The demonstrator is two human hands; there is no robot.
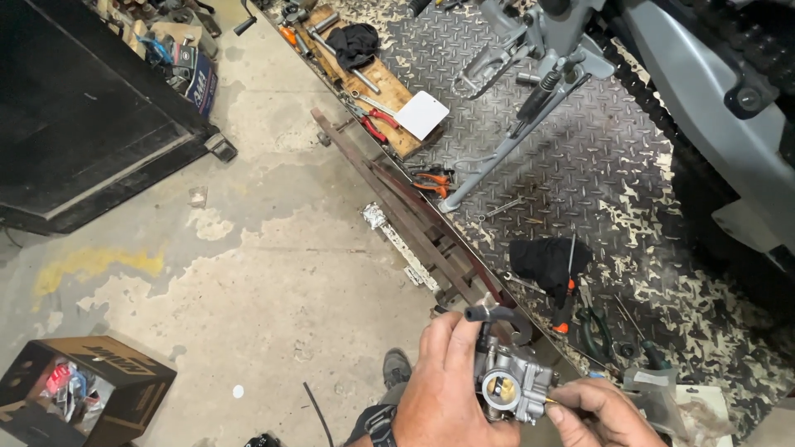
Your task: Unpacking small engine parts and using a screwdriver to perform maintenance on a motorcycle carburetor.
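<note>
Silver carburetor (509, 385) | gripped in left hand (443, 389) | right hand (600, 412) pinches its side fitting

Silver carburetor (509, 385), black hose (489, 313); red-handled pliers (374, 126).

My left hand (443, 389) covers the near side of the carburetor (512, 382), so I cannot see what the fingers grip there. My right hand (600, 414) is cut off by the bottom edge at 5 o'clock; the small brass part at its fingertips is too small to identify. At 1 o'clock the motorcycle (712, 74) runs out of frame. Contents of the cardboard box (87, 389) at 8 o'clock are a blur.
</note>
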